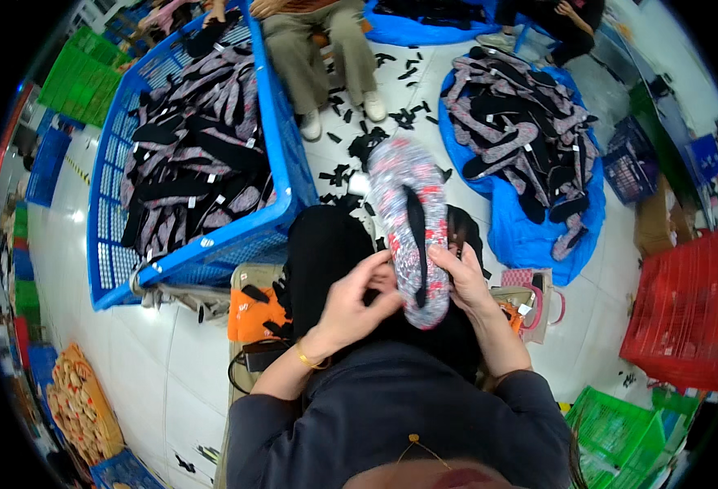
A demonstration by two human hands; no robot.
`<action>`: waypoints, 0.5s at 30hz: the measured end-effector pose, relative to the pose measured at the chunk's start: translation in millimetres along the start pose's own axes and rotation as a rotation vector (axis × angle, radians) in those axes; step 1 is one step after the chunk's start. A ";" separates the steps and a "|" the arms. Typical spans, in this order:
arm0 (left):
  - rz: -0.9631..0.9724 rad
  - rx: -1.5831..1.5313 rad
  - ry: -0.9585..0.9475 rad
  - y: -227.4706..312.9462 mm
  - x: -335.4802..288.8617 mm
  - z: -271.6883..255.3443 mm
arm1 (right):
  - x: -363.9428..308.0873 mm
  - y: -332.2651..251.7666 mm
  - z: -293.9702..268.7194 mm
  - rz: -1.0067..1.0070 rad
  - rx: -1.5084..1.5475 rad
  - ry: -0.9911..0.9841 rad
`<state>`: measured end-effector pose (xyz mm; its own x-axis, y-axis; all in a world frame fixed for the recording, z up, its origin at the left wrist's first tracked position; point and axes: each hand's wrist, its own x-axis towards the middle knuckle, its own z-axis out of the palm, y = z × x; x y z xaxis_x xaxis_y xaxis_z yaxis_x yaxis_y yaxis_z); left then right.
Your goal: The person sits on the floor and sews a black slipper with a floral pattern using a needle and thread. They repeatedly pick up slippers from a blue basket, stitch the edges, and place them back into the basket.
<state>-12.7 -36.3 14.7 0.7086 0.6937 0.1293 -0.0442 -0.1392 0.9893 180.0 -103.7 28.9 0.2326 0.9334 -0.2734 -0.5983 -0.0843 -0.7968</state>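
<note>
A knitted slipper (pixel 432 208), speckled grey, white and red with a narrow dark opening, is held upright over my lap, its wide toe end pointing away from me. My right hand (pixel 463 281) is closed on its right edge, thumb on the front and fingers behind. On the lower left side, my left hand (pixel 363 297) curls its fingers and thumb against the edge near the heel; some of its fingertips are hidden behind the slipper. A large blue crate (pixel 294 175) full of similar slippers (pixel 192 155) stands to the left.
At the right, a blue sheet (pixel 509 220) bears another slipper pile (pixel 530 122). Small black pieces (pixel 367 147) litter the floor ahead. Across from me sits a person in olive trousers (pixel 294 57). An orange cloth (pixel 257 314) lies by my left thigh; red crates (pixel 676 310) stand far right.
</note>
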 end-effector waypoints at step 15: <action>-0.071 0.426 0.621 -8.8 103.9 -345.3 | 66.7 -85.9 15.6 -0.557 -0.198 -0.202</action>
<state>-181.9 281.0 42.8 0.1665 0.9644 0.2053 0.3520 -0.2527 0.9012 234.9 -28.6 87.6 0.3074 0.9016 0.3043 -0.2712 0.3895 -0.8802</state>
